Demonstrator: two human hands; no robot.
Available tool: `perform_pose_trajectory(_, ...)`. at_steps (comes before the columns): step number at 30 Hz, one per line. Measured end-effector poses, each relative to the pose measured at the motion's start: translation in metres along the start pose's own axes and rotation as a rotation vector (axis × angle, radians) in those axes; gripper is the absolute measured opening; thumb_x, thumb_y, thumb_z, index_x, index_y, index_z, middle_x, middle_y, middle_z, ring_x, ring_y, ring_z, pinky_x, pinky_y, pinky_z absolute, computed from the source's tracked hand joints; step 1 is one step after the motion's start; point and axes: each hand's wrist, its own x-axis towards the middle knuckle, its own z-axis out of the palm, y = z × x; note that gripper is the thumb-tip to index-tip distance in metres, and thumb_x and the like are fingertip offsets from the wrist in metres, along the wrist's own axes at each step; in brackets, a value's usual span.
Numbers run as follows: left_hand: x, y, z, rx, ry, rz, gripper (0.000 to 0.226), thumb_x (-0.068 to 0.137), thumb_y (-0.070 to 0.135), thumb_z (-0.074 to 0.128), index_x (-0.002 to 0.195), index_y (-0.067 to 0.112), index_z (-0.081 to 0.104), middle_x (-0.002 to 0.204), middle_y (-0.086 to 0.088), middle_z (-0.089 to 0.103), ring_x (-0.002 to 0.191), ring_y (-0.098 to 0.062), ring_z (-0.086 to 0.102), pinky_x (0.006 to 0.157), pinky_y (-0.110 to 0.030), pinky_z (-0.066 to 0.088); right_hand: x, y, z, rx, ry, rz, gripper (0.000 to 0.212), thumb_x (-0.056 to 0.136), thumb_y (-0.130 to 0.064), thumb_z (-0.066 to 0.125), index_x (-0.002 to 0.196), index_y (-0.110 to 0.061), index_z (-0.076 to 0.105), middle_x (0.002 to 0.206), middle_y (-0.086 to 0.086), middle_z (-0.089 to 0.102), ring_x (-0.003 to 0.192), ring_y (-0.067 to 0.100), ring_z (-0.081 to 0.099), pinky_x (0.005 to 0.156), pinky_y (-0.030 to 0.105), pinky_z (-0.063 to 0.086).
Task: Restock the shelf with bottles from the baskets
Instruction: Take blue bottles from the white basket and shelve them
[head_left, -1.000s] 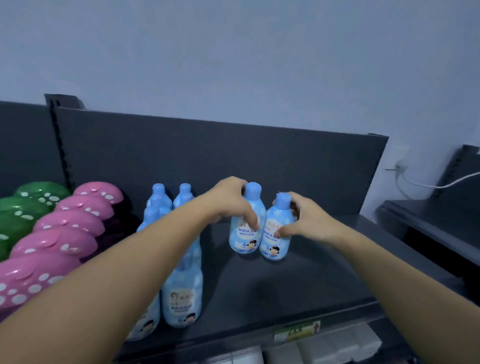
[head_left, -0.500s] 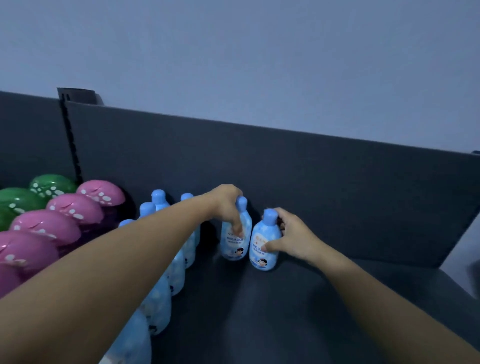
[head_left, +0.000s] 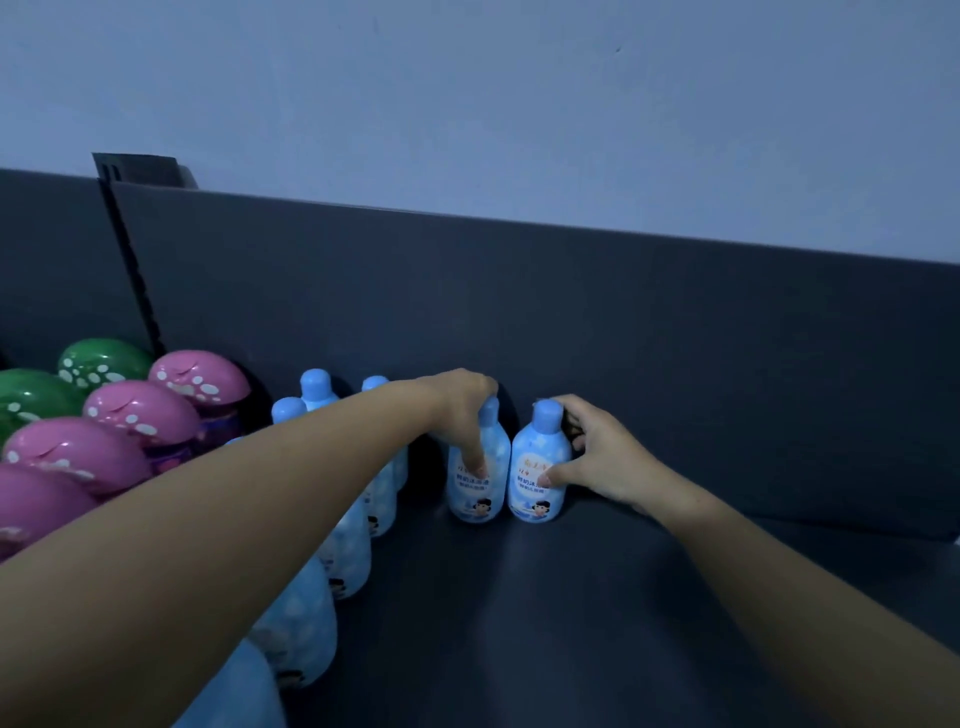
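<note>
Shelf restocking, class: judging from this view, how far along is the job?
Done: two rows of blue bottles stand beside the pink and green tubs. In hand: left hand and right hand each hold a bottle at the back panel. Left: the bare shelf to the right; baskets are out of view.

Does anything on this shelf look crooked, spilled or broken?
Nothing stands out. The two blue bottles, one in the left hand and one in the right hand, stand upright side by side near the back panel. The blue rows and pink and green caps look orderly, with no spills.

Both forearms bare, no sleeves; left grip (head_left: 462, 410), right grip (head_left: 605, 452) ungloved
</note>
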Motion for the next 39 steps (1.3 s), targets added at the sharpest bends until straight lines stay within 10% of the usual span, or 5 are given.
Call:
perform_pose_trajectory(10, -0.004, 0.003, -0.005, 0.195, 0.088, -0.012, 0.051, 0.061, 0.033, 0.085, 0.092, 0.018, 0.048, 0.090, 0.004, 0.048, 0.080, -0.017, 0.053, 0.052, -0.025, 0.039, 0.000, -0.004, 0.008, -0.001, -0.011, -0.032, 0.065, 0.067, 0.003, 0.077, 0.113, -0.032, 0.049, 0.103, -0.013, 0.055, 0.093, 0.008, 0.057, 0.084, 0.023, 0.050)
perform_pose_trajectory(39, -0.026, -0.005, -0.020, 0.133, 0.068, -0.050, 0.066, 0.069, 0.026, 0.080, 0.123, 0.016, 0.045, 0.102, 0.003, 0.052, 0.091, -0.018, 0.051, 0.072, -0.034, 0.047, 0.002, -0.028, -0.001, -0.277, 0.087, -0.120, 0.070, 0.069, -0.015, 0.081, 0.130, -0.021, 0.045, 0.111, -0.008, 0.049, 0.099, 0.006, 0.050, 0.085, 0.016, 0.041)
